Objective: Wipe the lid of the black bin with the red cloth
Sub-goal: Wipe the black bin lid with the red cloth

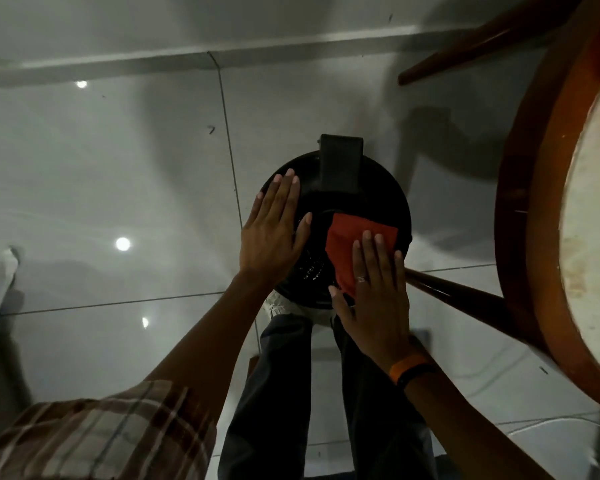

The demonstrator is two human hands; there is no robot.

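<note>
Hands are both lying flat and spread on the lid [378, 188] of the black bin [400, 216], each doing a different job. The left hand [272, 233], fingers wide and gripping nothing, is pressing on the lid's left side, seemingly to be steadying the bin so it is not sliding on the glossy floor [101, 174]. The right hand [378, 289], also splayed, is pinning the red cloth [352, 233] against the lid's right half under its fingertips rather than clutching it, which suits broad wiping strokes. Pale specks are showing on the lid's near part between the hands, so I judge the wiping is not finished. The pedal [340, 161] is sticking out at the lid's far edge, and a wooden table [520, 188] is standing just right of the lid.
</note>
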